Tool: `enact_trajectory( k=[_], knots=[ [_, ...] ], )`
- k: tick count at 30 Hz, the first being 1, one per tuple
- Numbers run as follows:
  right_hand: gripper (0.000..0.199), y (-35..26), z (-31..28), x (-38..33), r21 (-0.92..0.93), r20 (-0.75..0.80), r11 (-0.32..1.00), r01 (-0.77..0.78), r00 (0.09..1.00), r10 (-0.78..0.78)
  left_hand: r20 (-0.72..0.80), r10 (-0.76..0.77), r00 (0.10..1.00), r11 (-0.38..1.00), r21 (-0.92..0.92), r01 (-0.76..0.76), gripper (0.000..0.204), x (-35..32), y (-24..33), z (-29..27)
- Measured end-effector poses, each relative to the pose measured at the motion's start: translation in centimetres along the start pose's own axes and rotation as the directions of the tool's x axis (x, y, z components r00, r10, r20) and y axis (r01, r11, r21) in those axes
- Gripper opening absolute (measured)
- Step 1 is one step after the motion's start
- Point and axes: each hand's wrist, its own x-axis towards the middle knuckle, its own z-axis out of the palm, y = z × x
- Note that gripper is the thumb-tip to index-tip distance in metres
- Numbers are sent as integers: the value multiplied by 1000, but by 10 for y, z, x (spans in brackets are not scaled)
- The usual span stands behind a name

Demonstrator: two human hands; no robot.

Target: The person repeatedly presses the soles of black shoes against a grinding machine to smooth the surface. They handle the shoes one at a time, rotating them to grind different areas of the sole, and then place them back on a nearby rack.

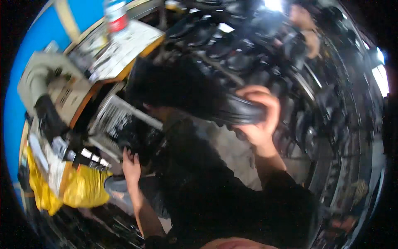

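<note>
My right hand (265,114) is wrapped round the smooth end of a black boot (178,89), held up in the middle of the view. The boot's dark, wide part stretches away to the left and blurs into shadow. Lower on the left, my left hand (132,166) is empty, with its fingers apart. It is beside a grey slatted plastic crate (108,118) that has dark things in it, too dim to name.
Rows of black shoes (240,50) fill racks at the far side and right. At left are a beige machine (68,93), a white-topped bench (128,45) bearing a red-labelled bottle (116,16), and yellow plastic bags (85,189). A blurred tan shape (306,33) shows at the far right.
</note>
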Motion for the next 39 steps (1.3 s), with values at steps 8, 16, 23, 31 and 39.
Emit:
enact_trajectory(
  k=[8,16,23,31,39],
  knots=[
    [58,-83,-131,-73,-961,-187,270,-61,862,-472,273,166,948,985,-5,-171,51,-22,13,42],
    [65,-18,-199,-32,-967,-157,204,-154,988,2,354,278,893,961,-121,-251,50,-39,28,54],
    [55,-59,-292,-92,-896,-443,-141,-421,868,226,351,244,904,968,-153,-201,50,-38,10,52],
    [43,-70,-302,-79,-837,-543,91,-540,798,-260,395,365,843,931,-154,-331,50,-37,68,50],
    [54,-108,-123,-89,-870,228,362,334,925,-305,483,377,790,882,-447,-147,61,-40,83,53]
  ],
)
